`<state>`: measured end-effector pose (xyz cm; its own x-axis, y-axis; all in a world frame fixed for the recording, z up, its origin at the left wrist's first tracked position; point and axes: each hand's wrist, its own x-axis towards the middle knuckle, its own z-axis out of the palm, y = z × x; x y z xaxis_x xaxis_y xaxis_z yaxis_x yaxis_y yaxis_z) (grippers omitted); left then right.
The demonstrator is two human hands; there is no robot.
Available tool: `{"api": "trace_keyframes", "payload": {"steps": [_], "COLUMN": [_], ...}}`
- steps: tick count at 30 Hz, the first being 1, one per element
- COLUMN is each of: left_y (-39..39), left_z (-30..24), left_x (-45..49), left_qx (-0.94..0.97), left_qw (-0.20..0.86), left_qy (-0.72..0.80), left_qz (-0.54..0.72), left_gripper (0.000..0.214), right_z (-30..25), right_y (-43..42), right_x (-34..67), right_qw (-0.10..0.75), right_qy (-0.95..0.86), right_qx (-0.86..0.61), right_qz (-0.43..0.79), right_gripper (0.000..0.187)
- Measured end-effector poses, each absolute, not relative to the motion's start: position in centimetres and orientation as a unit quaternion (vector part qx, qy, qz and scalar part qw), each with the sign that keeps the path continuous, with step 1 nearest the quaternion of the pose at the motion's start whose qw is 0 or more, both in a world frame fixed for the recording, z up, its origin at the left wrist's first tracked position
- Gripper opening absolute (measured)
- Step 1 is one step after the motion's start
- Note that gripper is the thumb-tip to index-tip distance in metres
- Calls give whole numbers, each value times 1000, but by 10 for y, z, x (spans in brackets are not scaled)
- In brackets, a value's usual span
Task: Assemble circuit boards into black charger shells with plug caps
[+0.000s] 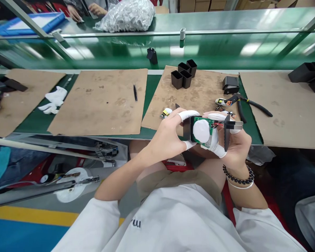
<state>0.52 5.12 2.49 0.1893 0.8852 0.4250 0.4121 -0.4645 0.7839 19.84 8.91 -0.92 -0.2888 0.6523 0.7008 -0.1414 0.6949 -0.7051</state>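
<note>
My left hand [168, 134] and my right hand [233, 140] meet at the near edge of the table, both with white finger cots. Together they grip a black plastic casing [187, 127] with a green circuit board [208, 131] pushed into its open end. My left fingers wrap the casing from the left. My right thumb presses flat on the board, and the right fingers also hold a black plug piece with metal prongs [232, 126]. A dark bead bracelet [238, 178] circles my right wrist.
Cardboard mats [102, 101] cover the green table. Three black casings [183, 74] stand behind my hands, with black-handled pliers [248, 103], small boards [166, 112], a pen [135, 92], white gloves [54, 99]. A conveyor belt [225, 49] carries a plastic bag [127, 15]. Another person's hands [94, 9] work far left.
</note>
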Motion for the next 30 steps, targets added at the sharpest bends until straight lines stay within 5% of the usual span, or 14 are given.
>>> {"api": "trace_keyframes", "payload": {"steps": [30], "left_y": [51], "left_z": [22], "left_x": [0], "left_qx": [729], "left_qw": [240], "left_qy": [428], "left_qz": [478], "left_gripper": [54], "right_z": [-26], "right_y": [89], "right_x": [195], "right_qw": [582], "right_qy": [-706], "right_qx": [-184], "right_qz": [360], "right_gripper": [60]}}
